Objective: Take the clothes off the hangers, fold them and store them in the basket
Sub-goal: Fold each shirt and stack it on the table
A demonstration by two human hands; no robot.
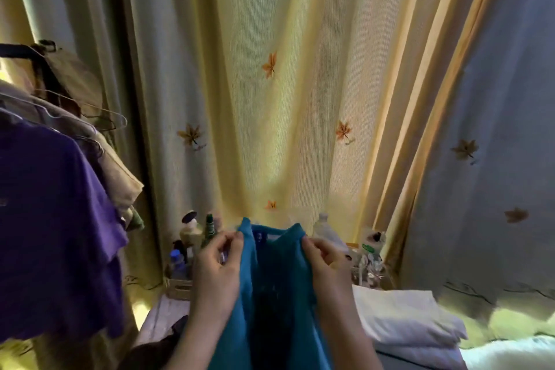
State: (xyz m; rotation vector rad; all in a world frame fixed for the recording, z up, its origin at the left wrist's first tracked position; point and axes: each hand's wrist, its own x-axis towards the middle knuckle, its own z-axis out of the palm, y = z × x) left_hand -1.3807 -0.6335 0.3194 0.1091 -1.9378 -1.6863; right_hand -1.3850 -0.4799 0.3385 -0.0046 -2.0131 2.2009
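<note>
Before the curtain (pixel 270 99), blue shirt (pixel 276 285) was pinched at both shoulders by fingers (pixel 231 242) of left hand (pixel 217 267) and right hand (pixel 326 264); level tension was judged necessary.

Plain teal-blue fabric shirt (pixel 270 294): showing one solid colour throughout. Left of it, a soft purple short-sleeved T-shirt (pixel 51 219) is hanging unpatterned beside a plain beige cloth garment (pixel 120 177). Behind it, a pale yellow ribbed curtain (pixel 270 99) is displaying scattered orange maple-leaf motifs.
</note>
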